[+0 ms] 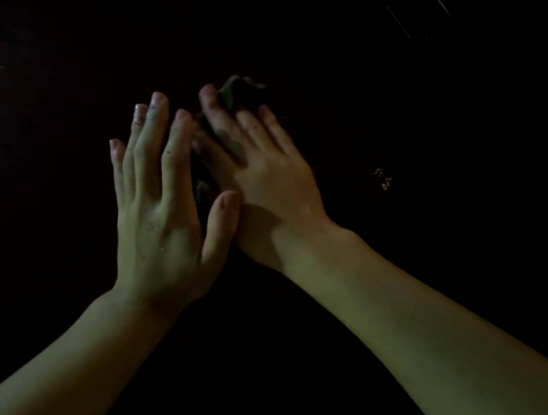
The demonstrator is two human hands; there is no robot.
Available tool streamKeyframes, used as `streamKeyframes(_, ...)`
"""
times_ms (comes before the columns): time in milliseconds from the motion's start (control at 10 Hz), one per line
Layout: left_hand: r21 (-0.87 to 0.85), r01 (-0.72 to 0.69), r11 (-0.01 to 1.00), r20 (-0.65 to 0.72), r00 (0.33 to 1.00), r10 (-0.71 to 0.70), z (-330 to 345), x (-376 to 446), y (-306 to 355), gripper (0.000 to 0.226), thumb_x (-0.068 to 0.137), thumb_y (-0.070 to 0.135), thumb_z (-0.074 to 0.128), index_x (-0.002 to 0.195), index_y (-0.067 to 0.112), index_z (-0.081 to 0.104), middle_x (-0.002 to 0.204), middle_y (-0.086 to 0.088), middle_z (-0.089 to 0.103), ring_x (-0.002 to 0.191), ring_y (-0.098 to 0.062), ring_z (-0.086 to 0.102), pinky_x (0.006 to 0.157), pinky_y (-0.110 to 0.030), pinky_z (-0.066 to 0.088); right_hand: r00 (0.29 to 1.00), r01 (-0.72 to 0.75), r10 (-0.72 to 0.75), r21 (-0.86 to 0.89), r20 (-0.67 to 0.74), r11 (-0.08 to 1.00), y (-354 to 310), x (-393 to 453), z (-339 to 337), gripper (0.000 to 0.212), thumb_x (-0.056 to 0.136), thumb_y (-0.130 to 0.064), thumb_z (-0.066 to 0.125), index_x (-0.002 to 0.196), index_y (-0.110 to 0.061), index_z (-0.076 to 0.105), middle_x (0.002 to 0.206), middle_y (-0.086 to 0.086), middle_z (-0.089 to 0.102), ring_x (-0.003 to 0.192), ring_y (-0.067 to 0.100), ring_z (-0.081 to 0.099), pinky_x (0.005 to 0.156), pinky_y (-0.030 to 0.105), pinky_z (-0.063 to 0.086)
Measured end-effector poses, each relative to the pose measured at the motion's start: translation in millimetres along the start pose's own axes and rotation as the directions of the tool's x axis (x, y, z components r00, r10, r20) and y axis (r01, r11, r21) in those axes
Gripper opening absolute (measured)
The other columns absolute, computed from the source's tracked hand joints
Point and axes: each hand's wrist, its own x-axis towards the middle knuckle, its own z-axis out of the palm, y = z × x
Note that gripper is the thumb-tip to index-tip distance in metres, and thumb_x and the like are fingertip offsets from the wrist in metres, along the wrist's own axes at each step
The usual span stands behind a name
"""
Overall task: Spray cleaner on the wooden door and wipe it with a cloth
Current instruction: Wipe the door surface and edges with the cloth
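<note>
Dark wooden door (389,89) mid-wipe: your right hand (261,174) presses crumpled dark green cloth (240,89) flat-fingered near centre, left hand (158,201) flat beside it, holding nothing; spray bottle unseen, wiping unfinished

The door (390,96) looked very dark with a faintly glossy surface that caught thin streaks of light at upper right. The cloth (241,90) appeared soft, crumpled, matt and dark green.
</note>
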Motion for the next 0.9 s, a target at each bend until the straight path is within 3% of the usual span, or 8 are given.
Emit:
streamKeyframes(100,-0.004,0.021,1.0,0.07,0.997,-0.021,2,-1,-1,0.061,0.099,0.042,0.028,0.146,0.003,0.031,0.155,-0.017,0.024,0.146,-0.03,0.015,0.119,-0.051,0.005,0.972,-0.228,0.231,0.054,-0.049,0.972,29,-19,-1,0.062,0.092,-0.04,0.038,0.149,-0.019,0.029,0.159,0.009,0.019,0.143,0.028,0.025,0.118,0.041,0.014)
streamKeyframes(200,0.033,0.031,0.999,0.081,0.996,-0.034,6,0,-1,0.062,0.099,0.047,0.025,0.142,0.005,0.04,0.151,-0.017,0.032,0.144,-0.03,0.022,0.118,-0.054,0.006,0.904,-0.419,0.419,0.011,-0.088,0.908,55,-60,-4,0.062,0.092,-0.039,0.033,0.149,-0.015,0.027,0.159,0.012,0.017,0.143,0.032,0.022,0.119,0.042,0.015)
streamKeyframes(300,0.099,0.012,0.995,0.063,0.998,-0.019,8,6,2,0.061,0.099,0.046,0.025,0.138,0.005,0.046,0.149,-0.018,0.036,0.143,-0.032,0.025,0.117,-0.056,0.008,0.886,-0.462,0.462,0.009,-0.049,0.887,50,-79,-7,0.063,0.092,-0.036,0.03,0.15,-0.012,0.023,0.159,0.014,0.013,0.144,0.033,0.018,0.119,0.045,0.016)
streamKeyframes(400,0.124,0.025,0.992,0.068,0.997,-0.033,9,11,4,0.06,0.099,0.045,0.024,0.138,0.004,0.046,0.149,-0.019,0.036,0.142,-0.033,0.026,0.116,-0.058,0.01,0.972,-0.233,0.233,0.027,-0.01,0.972,39,-48,-10,0.063,0.091,-0.035,0.037,0.149,-0.014,0.027,0.158,0.011,0.018,0.143,0.033,0.023,0.118,0.044,0.018)
streamKeyframes(500,0.146,0.037,0.989,0.061,0.997,-0.047,12,20,7,0.06,0.1,0.045,0.025,0.14,0.005,0.044,0.149,-0.019,0.034,0.142,-0.033,0.025,0.116,-0.058,0.009,1.0,-0.023,0.023,0.06,-0.015,0.998,38,-16,-10,0.056,0.095,-0.033,0.038,0.148,-0.014,0.032,0.158,0.01,0.021,0.143,0.028,0.024,0.12,0.042,0.013)
streamKeyframes(600,0.219,0.011,0.976,0.107,0.994,-0.035,15,27,11,0.062,0.097,0.048,0.028,0.144,0.008,0.036,0.154,-0.018,0.026,0.144,-0.034,0.018,0.115,-0.059,0.005,0.978,-0.18,0.189,0.099,-0.084,0.979,50,-32,-5,0.058,0.092,-0.036,0.039,0.146,-0.015,0.035,0.157,0.01,0.024,0.143,0.026,0.026,0.119,0.042,0.015)
streamKeyframes(700,0.29,-0.029,0.957,0.188,0.982,-0.027,18,29,12,0.07,0.094,0.053,0.029,0.149,0.01,0.025,0.157,-0.018,0.015,0.146,-0.036,0.01,0.114,-0.063,0.001,0.854,-0.47,0.481,0.101,-0.198,0.877,74,-79,3,0.059,0.089,-0.035,0.04,0.143,-0.012,0.041,0.154,0.012,0.03,0.14,0.03,0.032,0.117,0.043,0.022)
streamKeyframes(900,0.33,-0.038,0.943,0.226,0.973,-0.04,18,30,17,0.075,0.092,0.057,0.027,0.15,0.01,0.02,0.157,-0.02,0.012,0.145,-0.039,0.006,0.113,-0.065,0.0,0.669,-0.734,0.736,0.06,-0.106,0.676,105,-157,-2,0.063,0.092,-0.037,0.027,0.149,-0.011,0.024,0.159,0.011,0.015,0.143,0.031,0.022,0.117,0.047,0.021)
